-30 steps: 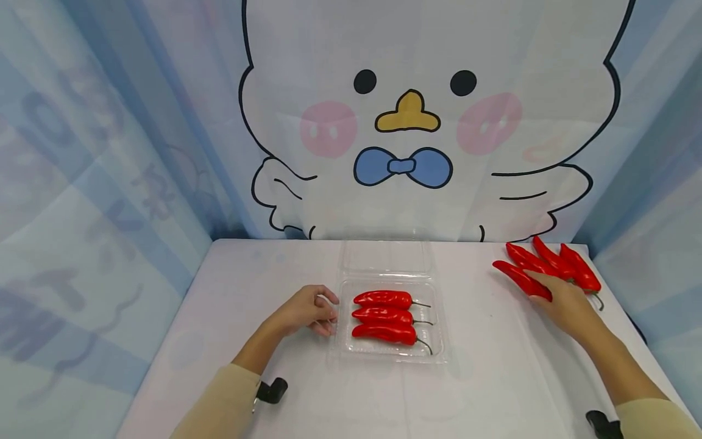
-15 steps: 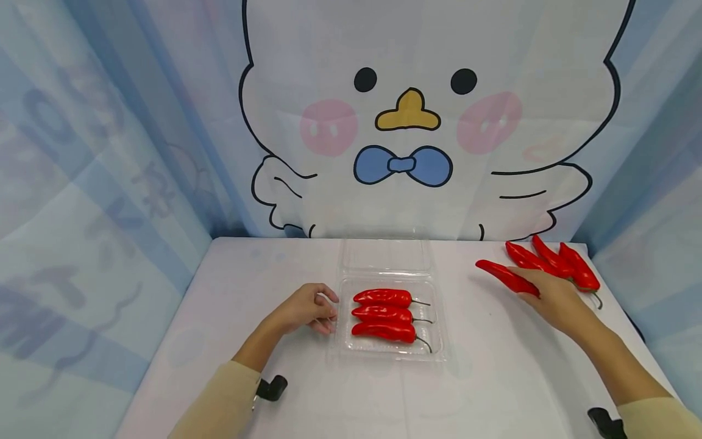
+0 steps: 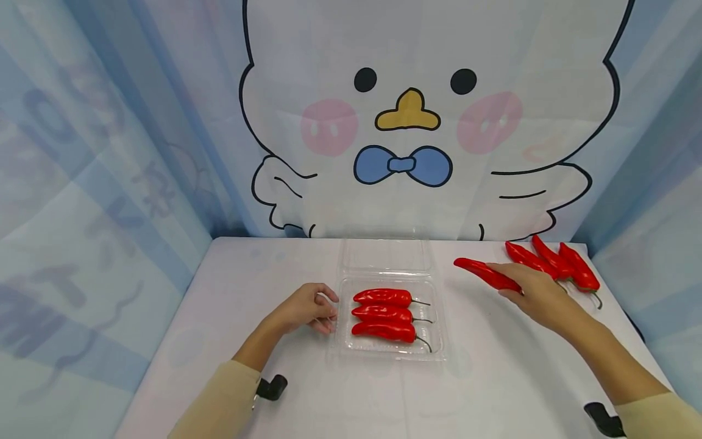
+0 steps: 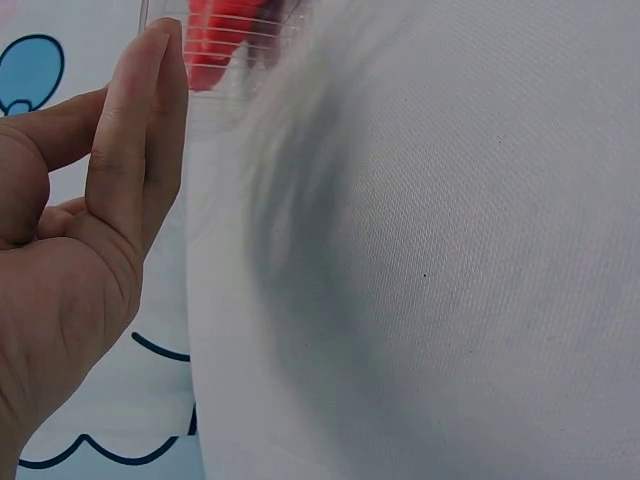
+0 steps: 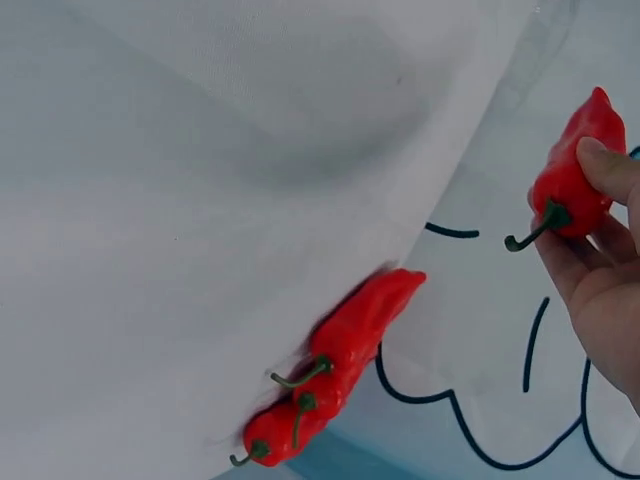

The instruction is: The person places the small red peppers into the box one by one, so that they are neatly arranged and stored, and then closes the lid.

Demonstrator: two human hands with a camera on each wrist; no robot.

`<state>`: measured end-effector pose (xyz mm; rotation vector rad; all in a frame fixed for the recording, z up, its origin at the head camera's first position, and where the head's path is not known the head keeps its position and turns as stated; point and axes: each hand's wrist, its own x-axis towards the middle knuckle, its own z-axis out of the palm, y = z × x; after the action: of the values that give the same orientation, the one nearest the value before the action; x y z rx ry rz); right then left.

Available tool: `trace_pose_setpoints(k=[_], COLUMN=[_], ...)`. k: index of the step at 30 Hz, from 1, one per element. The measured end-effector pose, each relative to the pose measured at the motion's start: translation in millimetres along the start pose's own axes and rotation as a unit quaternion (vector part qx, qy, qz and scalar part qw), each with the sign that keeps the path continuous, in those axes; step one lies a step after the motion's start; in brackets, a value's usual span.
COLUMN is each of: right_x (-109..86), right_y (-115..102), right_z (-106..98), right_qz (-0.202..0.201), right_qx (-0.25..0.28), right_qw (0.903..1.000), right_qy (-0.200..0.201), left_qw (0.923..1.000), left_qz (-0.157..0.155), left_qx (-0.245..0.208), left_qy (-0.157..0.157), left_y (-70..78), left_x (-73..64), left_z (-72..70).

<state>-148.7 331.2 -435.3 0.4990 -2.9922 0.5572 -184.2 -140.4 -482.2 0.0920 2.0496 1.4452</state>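
A red chili pepper with a green stem is pinched between the thumb and fingers of my right hand, above the table right of the container. The right wrist view shows the thumb across the held pepper. At the table's middle, a clear plastic container stands with its lid folded back. Three red peppers lie side by side in it, stems to the right. My left hand is at the container's left edge, fingers loosely bent; in the left wrist view, that hand grips nothing.
Three more red peppers lie bunched at the table's back right corner. The clear lid lies flat behind the container. A curtain with a cartoon print rises at the table's back edge, with blue curtains at the sides.
My right hand has lifted the pepper away from the bunch at the back right and carried it left toward the container. My left hand has stayed in place.
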Motion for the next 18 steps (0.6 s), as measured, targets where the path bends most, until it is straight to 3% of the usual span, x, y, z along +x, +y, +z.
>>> trace_pose_setpoints(k=[8, 18], right_x=[4.6, 13.1], right_y=[-16.4, -41.7], right_z=[-3.3, -5.1], right_qz=[-0.024, -0.03], right_qx=[-0.006, -0.006], right_qw=[0.9997, 0.9991], right_qy=[0.006, -0.029], left_qw=[1.0, 1.0], left_qz=[0.007, 0.008], left_qx=[-0.001, -0.001], left_qy=[-0.002, -0.003], left_y=[-0.9, -1.1], left_x=[0.1, -0.3], left_z=[-0.5, -0.7])
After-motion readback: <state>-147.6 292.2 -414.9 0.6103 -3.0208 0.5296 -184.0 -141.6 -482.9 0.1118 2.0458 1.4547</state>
